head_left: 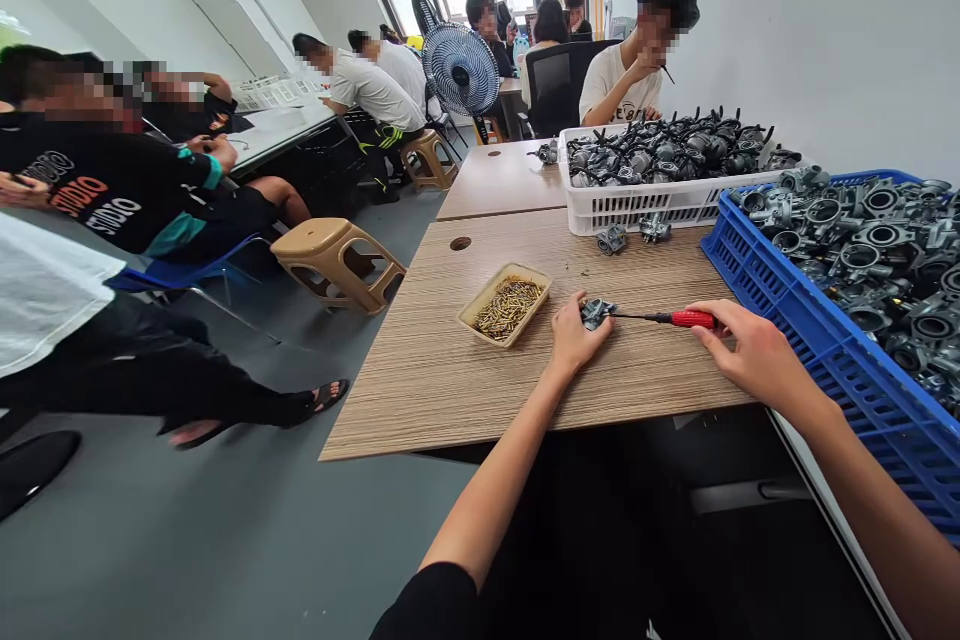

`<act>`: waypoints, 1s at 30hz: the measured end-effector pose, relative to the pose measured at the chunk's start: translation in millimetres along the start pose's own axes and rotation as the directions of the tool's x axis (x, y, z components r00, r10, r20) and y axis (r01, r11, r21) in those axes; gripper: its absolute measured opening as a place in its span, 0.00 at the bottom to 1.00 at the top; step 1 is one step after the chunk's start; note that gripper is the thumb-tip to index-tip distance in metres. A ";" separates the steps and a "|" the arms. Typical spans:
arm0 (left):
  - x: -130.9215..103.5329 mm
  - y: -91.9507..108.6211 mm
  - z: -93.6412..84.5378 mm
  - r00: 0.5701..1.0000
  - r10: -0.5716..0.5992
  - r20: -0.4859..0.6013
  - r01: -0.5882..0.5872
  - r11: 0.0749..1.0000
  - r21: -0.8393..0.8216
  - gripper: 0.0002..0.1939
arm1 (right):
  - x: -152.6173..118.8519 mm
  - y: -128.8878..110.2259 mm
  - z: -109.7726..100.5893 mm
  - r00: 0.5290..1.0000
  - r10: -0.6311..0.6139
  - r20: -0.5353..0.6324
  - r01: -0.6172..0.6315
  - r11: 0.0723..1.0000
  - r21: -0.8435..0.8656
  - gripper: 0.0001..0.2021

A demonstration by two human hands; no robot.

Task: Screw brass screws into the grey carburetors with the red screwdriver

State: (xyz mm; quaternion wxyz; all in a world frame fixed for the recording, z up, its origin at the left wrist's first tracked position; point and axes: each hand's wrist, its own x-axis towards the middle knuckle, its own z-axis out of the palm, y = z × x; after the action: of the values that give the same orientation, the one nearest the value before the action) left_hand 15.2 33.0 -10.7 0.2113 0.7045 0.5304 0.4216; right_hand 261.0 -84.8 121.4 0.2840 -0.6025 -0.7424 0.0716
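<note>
Within the left hand (576,338), a metal part (597,312) is clasped at the table (427,390); to its right, a screwdriver (667,318), tip at the part, is gripped by the right hand (750,348). Left of the left hand, a tub (482,331) of screws (508,308) is placed.

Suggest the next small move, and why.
Probably a gentle turn of the screwdriver by the right hand, with the part held steady. The left hand grips the part, the shaft runs up to it, and the right fingers are at the red handle's end. Whether the tip is seated is too small to tell, so I'd turn lightly first.
</note>
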 end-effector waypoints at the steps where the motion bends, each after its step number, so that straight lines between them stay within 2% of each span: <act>1: 1.0 -0.9 0.1 1.000 -0.011 0.014 0.011 1.000 -0.004 0.25 | 0.0 -1.1 0.1 1.000 0.001 0.003 -0.001 1.000 -0.004 0.14; 3: 1.9 -1.2 -0.5 1.000 -0.016 0.022 0.016 1.000 0.002 0.20 | 0.1 -2.6 0.3 1.000 0.008 0.009 -0.008 1.000 -0.007 0.14; 8: 1.0 0.5 -3.4 0.999 -0.007 0.031 0.008 0.999 -0.036 0.17 | 0.6 -4.7 5.0 0.998 0.025 0.056 -0.027 0.999 0.028 0.14; 15: -0.4 -4.1 -1.8 0.995 -0.032 -0.100 0.028 0.999 -0.040 0.23 | -0.5 -3.9 29.6 0.986 0.007 0.165 -0.028 0.992 0.123 0.13; 18: -1.1 -4.2 -1.2 0.995 -0.018 -0.093 0.016 1.000 -0.024 0.27 | 1.1 6.2 40.4 0.986 0.035 0.162 -0.064 0.983 0.172 0.14; 23: -0.9 -1.4 -1.1 0.991 0.114 -0.071 -0.117 0.992 -0.044 0.30 | 6.7 32.2 52.8 0.962 0.139 0.234 -0.221 0.901 0.374 0.20; 26: -0.1 -0.1 -3.6 0.991 0.132 -0.038 -0.135 0.985 -0.108 0.27 | 7.9 45.2 58.4 0.944 0.167 0.285 -0.291 0.829 0.478 0.24; 30: 1.1 0.9 -8.9 0.995 0.097 -0.015 -0.098 0.978 -0.182 0.18 | 7.0 53.3 63.9 0.934 0.189 0.302 -0.326 0.797 0.509 0.27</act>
State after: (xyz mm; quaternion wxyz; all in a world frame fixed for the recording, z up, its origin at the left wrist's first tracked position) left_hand 8.5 32.4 -4.7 0.2527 0.7060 0.4550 0.4804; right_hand 273.2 -49.1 46.9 0.3425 -0.5780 -0.6290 0.3912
